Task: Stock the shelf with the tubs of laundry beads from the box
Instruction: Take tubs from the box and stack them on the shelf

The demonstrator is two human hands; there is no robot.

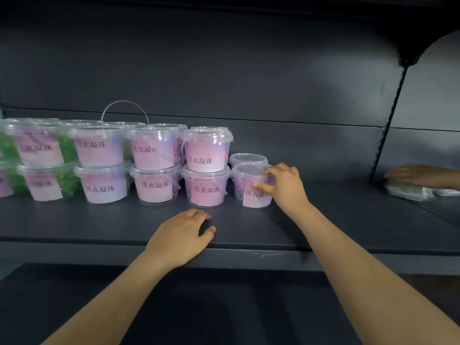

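Observation:
Several clear tubs with pink labels point(206, 170) stand two high along the dark shelf point(348, 220), from the left edge to the middle. The rightmost tub point(249, 188) stands alone in the front row, with another tub point(247, 159) right behind it. My right hand point(283, 185) grips that rightmost tub at its right side, fingers over the lid and thumb on the label. My left hand point(184, 235) rests on the shelf's front part, fingers loosely bent, holding nothing.
One tub in the back row has its thin handle point(124, 108) raised. At the far right a shiny side panel point(423, 180) past the slotted upright mirrors my hand and a tub. A lower shelf point(174, 307) lies below.

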